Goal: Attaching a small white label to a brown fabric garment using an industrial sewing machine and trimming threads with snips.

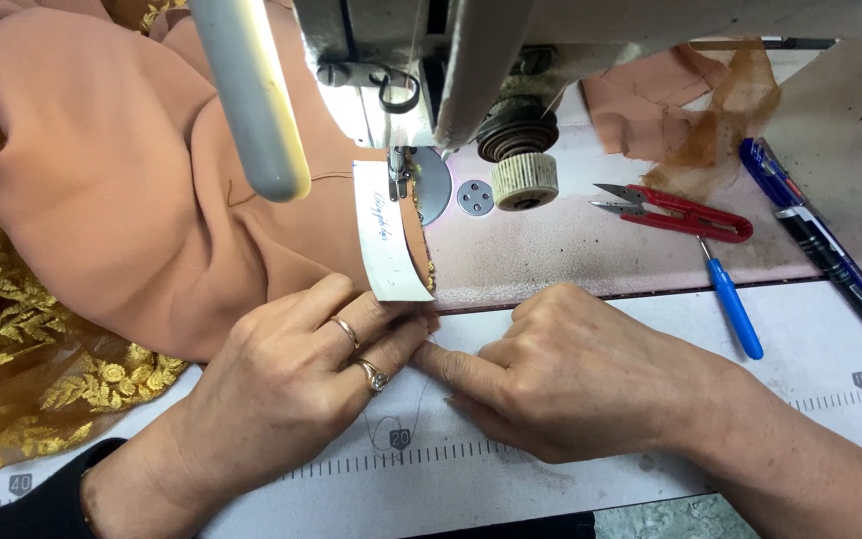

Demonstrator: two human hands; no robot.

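1. The left hand (296, 384) lies flat, palm down, on the edge of the peach-coloured fabric (142, 190), two rings showing; its fingers are extended and close together, pressing the cloth to the table rather than curled round it.
2. The right hand (561, 374) rests just beside it on the white sewing table (810, 359), fingers loosely bent; its index finger points left and meets the left fingertips at the fabric's near corner — whether it pinches the cloth I cannot tell.
3. The fabric spreads from the upper left of the table in soft folds and runs under the needle area of the sewing machine (451, 60); its near edge ends at the two hands.
4. A white paper strip (383, 235) with handwriting lies on the fabric, reaching from the presser foot down to the left fingertips.
5. Gold-embroidered brown lace (12, 329) lies under and left of the peach cloth.
6. Right of the needle, well apart from the hands, lie red thread snips (675, 212), a blue-handled seam ripper (733, 307) and two pens (820, 235) — one blue, one black.
7. A printed ruler scale (431, 457) runs along the table's near edge, below both hands.
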